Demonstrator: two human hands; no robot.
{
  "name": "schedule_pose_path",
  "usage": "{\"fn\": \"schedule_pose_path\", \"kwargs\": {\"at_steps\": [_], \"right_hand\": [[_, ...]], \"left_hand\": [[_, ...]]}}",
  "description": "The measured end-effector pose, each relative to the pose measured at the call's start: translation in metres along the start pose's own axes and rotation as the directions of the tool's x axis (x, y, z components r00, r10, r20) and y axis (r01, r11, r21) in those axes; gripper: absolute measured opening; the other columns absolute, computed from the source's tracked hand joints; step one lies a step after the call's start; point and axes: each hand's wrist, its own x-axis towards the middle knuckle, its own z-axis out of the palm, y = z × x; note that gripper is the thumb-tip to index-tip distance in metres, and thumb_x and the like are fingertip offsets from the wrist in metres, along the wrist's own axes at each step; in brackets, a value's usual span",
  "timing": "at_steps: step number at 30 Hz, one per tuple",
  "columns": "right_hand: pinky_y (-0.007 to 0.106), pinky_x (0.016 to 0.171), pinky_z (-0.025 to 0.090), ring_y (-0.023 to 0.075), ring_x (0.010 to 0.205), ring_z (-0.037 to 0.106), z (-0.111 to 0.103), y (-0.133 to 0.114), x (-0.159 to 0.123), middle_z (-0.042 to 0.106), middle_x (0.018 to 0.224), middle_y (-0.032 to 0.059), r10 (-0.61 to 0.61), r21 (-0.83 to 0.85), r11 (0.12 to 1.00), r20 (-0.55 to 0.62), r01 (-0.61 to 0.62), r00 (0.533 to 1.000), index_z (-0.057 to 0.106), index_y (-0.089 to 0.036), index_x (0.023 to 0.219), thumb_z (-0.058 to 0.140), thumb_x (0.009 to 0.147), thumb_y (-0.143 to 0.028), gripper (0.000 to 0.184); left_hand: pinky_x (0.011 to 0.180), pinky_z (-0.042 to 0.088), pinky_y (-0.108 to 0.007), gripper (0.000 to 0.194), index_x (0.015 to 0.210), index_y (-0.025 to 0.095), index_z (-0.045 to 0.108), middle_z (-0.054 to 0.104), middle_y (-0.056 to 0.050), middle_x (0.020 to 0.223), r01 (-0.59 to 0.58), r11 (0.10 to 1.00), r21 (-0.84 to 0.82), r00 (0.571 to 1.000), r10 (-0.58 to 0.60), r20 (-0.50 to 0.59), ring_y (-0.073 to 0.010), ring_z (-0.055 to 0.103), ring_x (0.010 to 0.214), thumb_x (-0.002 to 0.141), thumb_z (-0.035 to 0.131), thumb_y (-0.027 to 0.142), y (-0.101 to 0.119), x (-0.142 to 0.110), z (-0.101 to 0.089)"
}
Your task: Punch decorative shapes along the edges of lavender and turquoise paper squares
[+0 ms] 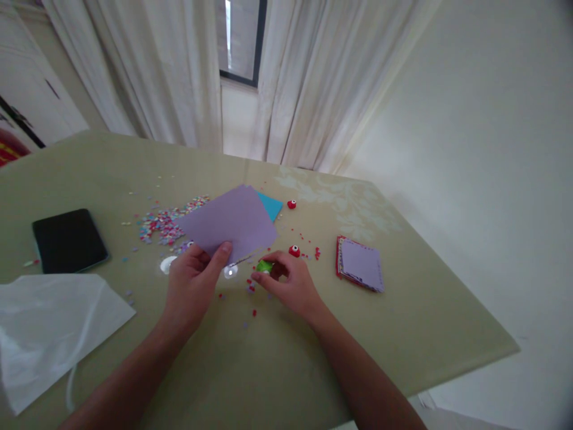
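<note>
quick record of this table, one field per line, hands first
left hand: holding purple paper
right hand: fingers on a small green object
behind purple paper: blue paper, partly hidden
red objects: two, each with an eye showing
far left: black tablet
left of purple paper: confetti, loosely heaped
right: card stack, purple on top
surface: pale green table
</note>
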Motion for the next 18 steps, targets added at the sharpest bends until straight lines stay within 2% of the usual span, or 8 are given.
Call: {"fn": "schedule_pose_path", "kwargs": {"at_steps": [1,3,6,10,14,16,18], "right_hand": [[0.034,0.075,0.053,0.0194,0.076,0.064,-0.003,0.003,0.001,0.074,0.091,0.0051,-0.053,-0.164,0.985,-0.011,0.050,0.999,0.080,-0.021,0.103,0.086,0.090,-0.038,0.023],[0.040,0.090,0.056,0.0246,0.094,0.069,-0.005,0.010,0.002,0.075,0.105,0.0109,-0.128,-0.426,0.897,0.002,0.117,0.992,0.080,-0.019,0.115,0.078,0.096,-0.030,0.022],[0.046,0.105,0.055,0.0301,0.114,0.067,-0.004,0.020,0.003,0.071,0.120,0.0180,-0.162,-0.632,0.757,0.065,0.166,0.985,0.077,-0.014,0.126,0.065,0.103,-0.020,0.027],[0.051,0.113,0.052,0.0335,0.125,0.063,0.001,0.026,0.007,0.066,0.133,0.0222,-0.223,-0.743,0.639,0.069,0.199,0.972,0.071,-0.013,0.137,0.057,0.105,-0.014,0.034],[0.052,0.112,0.051,0.0344,0.123,0.063,0.011,0.017,0.014,0.068,0.133,0.0207,-0.256,-0.819,0.538,0.064,0.197,0.965,0.070,-0.017,0.138,0.057,0.106,-0.014,0.034],[0.049,0.111,0.051,0.0335,0.123,0.063,0.024,0.010,0.022,0.070,0.133,0.0195,-0.267,-0.821,0.508,0.138,0.261,0.954,0.070,-0.017,0.137,0.058,0.107,-0.017,0.032],[0.048,0.111,0.051,0.0327,0.127,0.061,0.042,0.004,0.032,0.069,0.139,0.0176,-0.293,-0.793,0.484,0.252,0.370,0.922,0.067,-0.019,0.142,0.058,0.109,-0.020,0.034]], "left_hand": [[0.041,0.024,-0.026,0.045,0.064,0.025,0.056,0.047,0.006,0.051,-0.008,1.000,-0.006,1.000,0.007,-0.013,-0.0112,0.037,0.045,0.074,0.087,0.057,-0.001,0.002,-0.001],[0.042,0.022,-0.025,0.046,0.067,0.024,0.058,0.047,0.007,0.053,-0.024,0.999,-0.031,0.999,0.024,-0.028,-0.0102,0.036,0.046,0.075,0.087,0.057,-0.002,0.005,-0.004],[0.043,0.024,-0.025,0.042,0.072,0.023,0.062,0.049,0.007,0.055,-0.043,0.996,-0.077,0.998,0.039,-0.054,-0.0102,0.038,0.047,0.076,0.089,0.056,-0.001,0.012,-0.010],[0.044,0.028,-0.026,0.037,0.078,0.023,0.065,0.056,0.006,0.059,-0.071,0.990,-0.122,0.994,0.059,-0.094,-0.0111,0.040,0.047,0.077,0.087,0.053,0.003,0.021,-0.017],[0.045,0.027,-0.026,0.033,0.079,0.023,0.066,0.056,0.006,0.059,-0.111,0.984,-0.141,0.986,0.091,-0.143,-0.0113,0.040,0.048,0.079,0.085,0.050,0.006,0.026,-0.020],[0.045,0.028,-0.026,0.035,0.075,0.024,0.063,0.053,0.007,0.057,-0.124,0.984,-0.125,0.981,0.103,-0.162,-0.0117,0.041,0.048,0.078,0.084,0.051,0.007,0.026,-0.019],[0.045,0.029,-0.026,0.036,0.073,0.024,0.061,0.053,0.007,0.057,-0.143,0.983,-0.119,0.978,0.122,-0.166,-0.0119,0.043,0.049,0.077,0.084,0.051,0.007,0.026,-0.018]]}}
